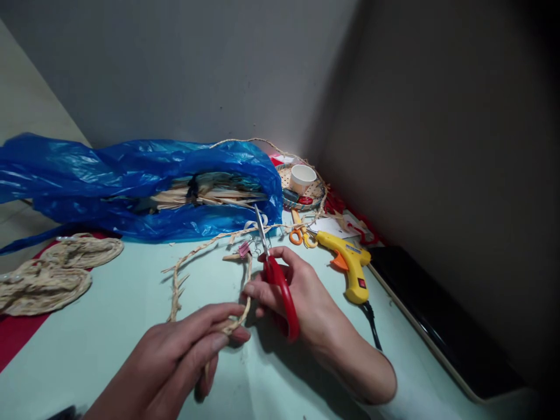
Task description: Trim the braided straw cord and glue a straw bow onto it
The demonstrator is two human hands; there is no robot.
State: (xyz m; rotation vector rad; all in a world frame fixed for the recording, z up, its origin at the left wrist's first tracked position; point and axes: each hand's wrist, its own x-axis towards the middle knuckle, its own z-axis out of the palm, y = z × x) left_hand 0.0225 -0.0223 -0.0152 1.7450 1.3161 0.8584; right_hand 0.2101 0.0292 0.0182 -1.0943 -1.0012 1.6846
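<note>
My left hand [184, 356] pinches the near end of a braided straw cord [177, 280] that curves away over the pale green table [109, 326]. A small pink clip [244, 249] sits on the cord near its far bend. My right hand [301, 291] is closed on red-handled scissors [280, 286], whose blades point up and away, close beside the cord and the clip.
A blue plastic bag [131, 186] of straw strips lies at the back. Woven straw pieces [52, 268] rest at the left. A yellow glue gun [350, 262], orange scissors [300, 233], a woven tray [312, 192] with a white cup [301, 177], and a dark flat slab [437, 315] lie at the right.
</note>
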